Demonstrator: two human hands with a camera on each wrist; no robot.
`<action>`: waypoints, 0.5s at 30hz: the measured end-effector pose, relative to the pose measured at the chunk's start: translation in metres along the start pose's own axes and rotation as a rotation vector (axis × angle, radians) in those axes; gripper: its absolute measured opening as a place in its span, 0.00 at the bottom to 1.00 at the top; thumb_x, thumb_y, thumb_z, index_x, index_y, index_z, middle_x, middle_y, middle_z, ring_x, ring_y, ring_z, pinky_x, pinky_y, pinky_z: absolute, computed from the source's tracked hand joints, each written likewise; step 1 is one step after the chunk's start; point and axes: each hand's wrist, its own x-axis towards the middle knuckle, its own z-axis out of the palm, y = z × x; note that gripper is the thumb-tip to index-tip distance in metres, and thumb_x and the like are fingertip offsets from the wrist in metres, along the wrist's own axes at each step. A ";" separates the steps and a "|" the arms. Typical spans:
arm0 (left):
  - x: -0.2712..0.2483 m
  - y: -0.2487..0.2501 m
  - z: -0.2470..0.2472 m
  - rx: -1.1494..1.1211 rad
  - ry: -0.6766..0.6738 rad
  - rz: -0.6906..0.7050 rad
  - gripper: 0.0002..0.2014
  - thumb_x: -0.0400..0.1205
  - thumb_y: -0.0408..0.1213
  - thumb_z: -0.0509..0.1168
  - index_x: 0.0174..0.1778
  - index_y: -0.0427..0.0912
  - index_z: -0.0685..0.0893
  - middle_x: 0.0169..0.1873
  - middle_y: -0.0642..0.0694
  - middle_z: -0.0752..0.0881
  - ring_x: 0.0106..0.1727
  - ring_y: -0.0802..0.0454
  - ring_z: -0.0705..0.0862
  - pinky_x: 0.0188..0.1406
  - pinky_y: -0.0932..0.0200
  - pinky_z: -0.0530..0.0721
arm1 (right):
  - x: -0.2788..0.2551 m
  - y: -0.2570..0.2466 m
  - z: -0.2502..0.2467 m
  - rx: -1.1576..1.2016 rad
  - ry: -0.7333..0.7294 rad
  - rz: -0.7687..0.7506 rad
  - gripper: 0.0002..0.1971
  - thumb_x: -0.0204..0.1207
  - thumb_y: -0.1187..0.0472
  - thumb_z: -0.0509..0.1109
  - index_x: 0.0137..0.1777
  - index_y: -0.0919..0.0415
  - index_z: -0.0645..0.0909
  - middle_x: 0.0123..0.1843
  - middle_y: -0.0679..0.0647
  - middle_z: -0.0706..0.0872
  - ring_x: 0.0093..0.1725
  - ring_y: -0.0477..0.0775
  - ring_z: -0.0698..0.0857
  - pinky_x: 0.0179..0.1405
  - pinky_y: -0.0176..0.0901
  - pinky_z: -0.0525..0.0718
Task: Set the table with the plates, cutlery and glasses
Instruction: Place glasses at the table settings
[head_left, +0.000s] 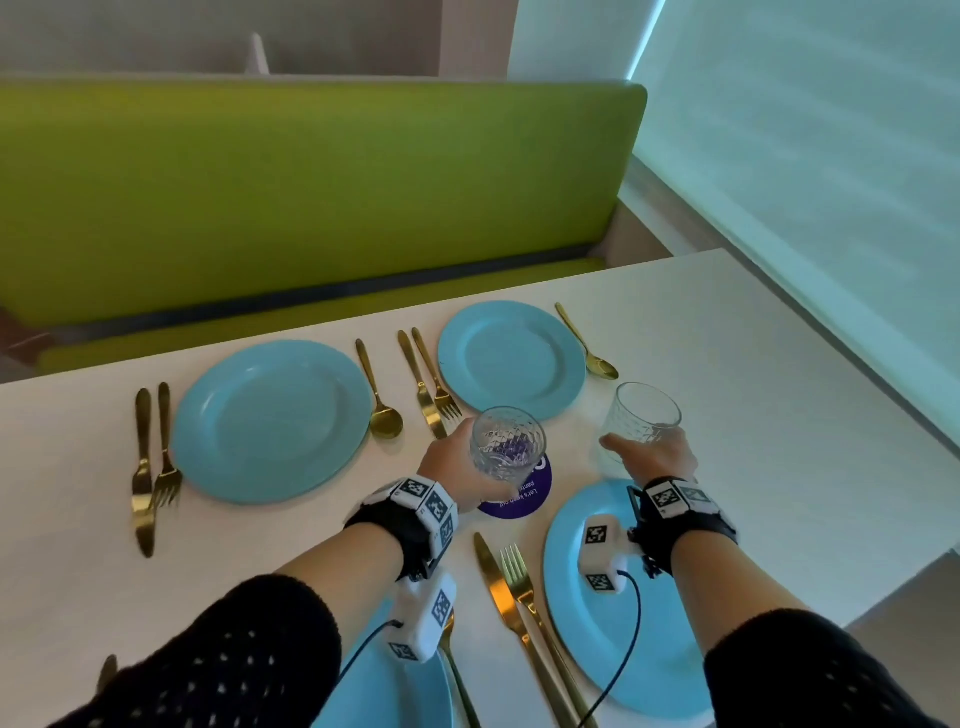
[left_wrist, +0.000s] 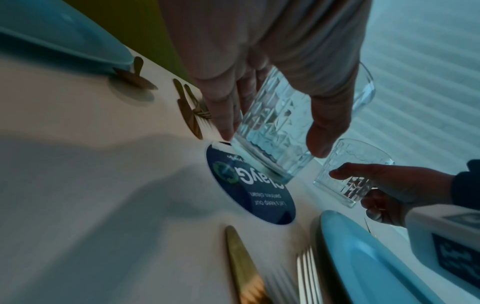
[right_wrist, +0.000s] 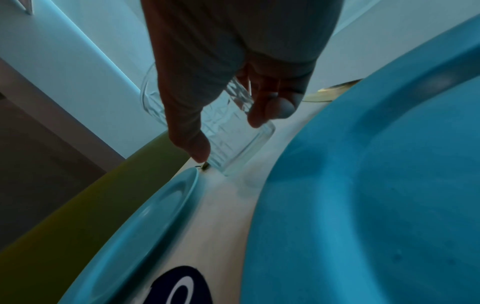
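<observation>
Gripping faceted clear glasses (head_left: 508, 441), hands (head_left: 457, 457), round blue plates (head_left: 270, 421)

white table (head_left: 727, 332) with blue plates (head_left: 267, 421), gold cutlery (head_left: 143, 467), round sticker (head_left: 524, 496)

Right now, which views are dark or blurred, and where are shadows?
Head view: evenly lit and sharp. Left wrist view: the left hand is backlit, the knife is blurred, and broad arm shadows cross the table. Right wrist view: the right hand is a dark silhouette.

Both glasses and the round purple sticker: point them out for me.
Left-hand glass (head_left: 508, 441), head view, patterned side wall.
Right-hand glass (head_left: 644, 413), head view, upper wall.
Purple sticker (left_wrist: 262, 203), left wrist view, printed face.
</observation>
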 end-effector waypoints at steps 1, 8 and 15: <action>0.002 -0.001 0.002 -0.004 -0.005 -0.001 0.44 0.61 0.41 0.81 0.74 0.50 0.69 0.64 0.49 0.83 0.63 0.50 0.82 0.59 0.61 0.82 | 0.002 0.001 0.001 0.010 0.001 0.010 0.40 0.58 0.47 0.82 0.67 0.65 0.72 0.61 0.65 0.83 0.63 0.66 0.81 0.59 0.52 0.82; 0.010 -0.006 0.011 -0.013 -0.028 0.008 0.43 0.61 0.40 0.81 0.73 0.50 0.70 0.63 0.51 0.83 0.57 0.57 0.80 0.54 0.68 0.76 | 0.007 0.005 0.006 0.106 0.018 0.039 0.40 0.63 0.53 0.81 0.73 0.61 0.68 0.67 0.64 0.79 0.67 0.65 0.78 0.63 0.51 0.78; 0.016 -0.007 0.013 -0.016 -0.029 0.010 0.44 0.61 0.39 0.82 0.74 0.50 0.70 0.64 0.50 0.82 0.54 0.59 0.76 0.53 0.69 0.74 | 0.010 0.006 0.008 0.117 0.003 0.056 0.40 0.63 0.51 0.81 0.72 0.58 0.66 0.67 0.62 0.79 0.66 0.64 0.79 0.64 0.52 0.78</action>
